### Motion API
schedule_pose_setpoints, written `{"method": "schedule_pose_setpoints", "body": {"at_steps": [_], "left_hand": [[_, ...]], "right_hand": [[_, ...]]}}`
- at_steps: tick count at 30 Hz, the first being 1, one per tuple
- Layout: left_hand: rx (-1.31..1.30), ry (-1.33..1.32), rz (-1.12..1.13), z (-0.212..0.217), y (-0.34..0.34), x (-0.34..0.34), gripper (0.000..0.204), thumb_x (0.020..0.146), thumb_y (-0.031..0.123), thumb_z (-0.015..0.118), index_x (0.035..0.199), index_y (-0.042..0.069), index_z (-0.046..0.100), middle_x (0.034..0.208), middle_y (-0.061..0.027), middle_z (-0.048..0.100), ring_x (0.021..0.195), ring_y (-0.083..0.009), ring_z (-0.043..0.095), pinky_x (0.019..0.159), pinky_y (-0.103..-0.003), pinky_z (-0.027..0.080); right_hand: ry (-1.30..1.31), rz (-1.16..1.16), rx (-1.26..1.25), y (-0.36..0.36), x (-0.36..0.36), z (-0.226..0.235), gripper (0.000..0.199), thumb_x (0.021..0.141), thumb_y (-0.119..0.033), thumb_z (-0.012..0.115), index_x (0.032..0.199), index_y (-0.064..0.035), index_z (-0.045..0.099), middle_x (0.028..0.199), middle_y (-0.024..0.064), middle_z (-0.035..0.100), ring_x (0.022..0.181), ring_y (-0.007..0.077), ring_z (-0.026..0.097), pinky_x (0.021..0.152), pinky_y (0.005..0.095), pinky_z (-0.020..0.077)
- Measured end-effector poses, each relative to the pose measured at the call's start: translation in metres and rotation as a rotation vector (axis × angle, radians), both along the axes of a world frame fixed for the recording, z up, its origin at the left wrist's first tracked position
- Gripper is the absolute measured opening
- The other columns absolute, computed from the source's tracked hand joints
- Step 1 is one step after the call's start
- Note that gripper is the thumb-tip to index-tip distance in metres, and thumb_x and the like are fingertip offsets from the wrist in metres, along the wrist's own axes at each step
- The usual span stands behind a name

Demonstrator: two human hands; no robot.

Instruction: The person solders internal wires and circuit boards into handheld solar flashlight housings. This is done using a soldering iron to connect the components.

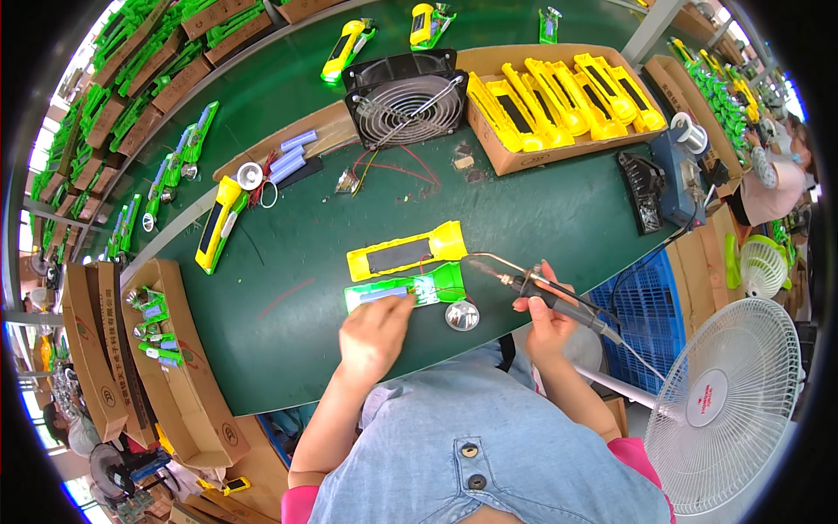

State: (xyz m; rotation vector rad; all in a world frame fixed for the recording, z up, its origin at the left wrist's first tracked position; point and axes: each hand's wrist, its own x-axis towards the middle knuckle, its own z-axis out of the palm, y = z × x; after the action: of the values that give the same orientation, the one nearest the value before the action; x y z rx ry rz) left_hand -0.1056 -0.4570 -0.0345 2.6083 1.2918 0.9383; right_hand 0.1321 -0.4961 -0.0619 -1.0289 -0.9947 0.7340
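Green covered the broad desk (262, 375), its top smooth enough, I guessed, to let plastic slide. At its left edge stood a long cardboard carton (192, 393), with a cluster of green lamp parts (157, 307) toward its far end. On the far right, a wide carton (541, 159) was packed with yellow casings (530, 140), leaning side by side with black panels showing.

One loose yellow casing (406, 254) lay near the middle of the desk; it looked light and stiff, and I would have lifted it by its long edges, off the panel. Just on its near side lay the green body (436, 288), seemingly rigid plastic too, weighted a little by what it carried and safest held by its outer rim. The right hand (550, 316) had its grip closed round a soldering iron (521, 285); the bent metal end looked likely to be hot, so only the handle seemed fit to hold. The left hand (377, 336) reached over the green body's near edge, fingers bunched; whether that grip pinched anything, I could not tell.

By the green body's right end sat a silvery reflector (462, 315), probably slippery, best taken by its rim. Smaller still, a blue cell (384, 293) lay in the green body, smooth and firm. Thinnest was a red wire (424, 259), soft, its ends perhaps fragile.
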Motion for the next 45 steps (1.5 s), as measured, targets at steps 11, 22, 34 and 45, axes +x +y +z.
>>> {"method": "schedule_pose_setpoints", "body": {"at_steps": [11,22,34,45], "left_hand": [[-0.355,0.038,0.384,-0.017,0.066,-0.031,0.021,0.064,0.001,0.059,0.084,0.007,0.063,0.089,-0.0124,0.052,0.082,-0.0305,0.055,0.067,-0.038,0.048],[-0.255,-0.146,-0.06,-0.04,0.012,-0.047,0.055,0.061,0.012,0.078,0.095,0.005,0.036,0.104,-0.0195,0.052,0.093,-0.0343,0.052,0.077,-0.043,0.043],[0.124,-0.188,0.467,0.055,0.285,-0.15,0.044,0.07,0.011,0.071,0.098,0.002,0.038,0.089,-0.0175,0.05,0.083,-0.0355,0.05,0.07,-0.043,0.043],[-0.504,0.401,0.64,0.005,0.45,-0.19,0.075,0.08,0.068,0.033,0.084,0.0,0.063,0.089,-0.0233,0.062,0.088,-0.0385,0.059,0.076,-0.045,0.047]], "right_hand": [[-0.384,-0.158,0.16,0.051,0.068,0.039,0.018,0.085,-0.005,0.052,0.102,0.001,0.049,0.062,0.007,0.062,0.065,0.0126,0.062,0.1,0.0466,0.0288],[-0.904,-0.31,-0.056,0.187,0.164,0.062,0.054,0.072,0.002,0.063,0.12,-0.008,0.04,0.102,0.0115,0.062,0.099,0.0229,0.058,0.082,0.0315,0.0454],[-1.41,-0.204,-0.558,0.244,0.176,0.062,0.079,0.066,-0.007,0.065,0.13,-0.0149,0.02,0.123,0.0101,0.05,0.113,0.0307,0.048,0.104,0.0553,0.0078],[-1.487,-0.21,-0.766,0.244,0.167,0.061,0.073,0.067,-0.002,0.059,0.129,-0.0134,0.022,0.121,0.0134,0.052,0.115,0.0321,0.046,0.106,0.0536,0.0074]]}}
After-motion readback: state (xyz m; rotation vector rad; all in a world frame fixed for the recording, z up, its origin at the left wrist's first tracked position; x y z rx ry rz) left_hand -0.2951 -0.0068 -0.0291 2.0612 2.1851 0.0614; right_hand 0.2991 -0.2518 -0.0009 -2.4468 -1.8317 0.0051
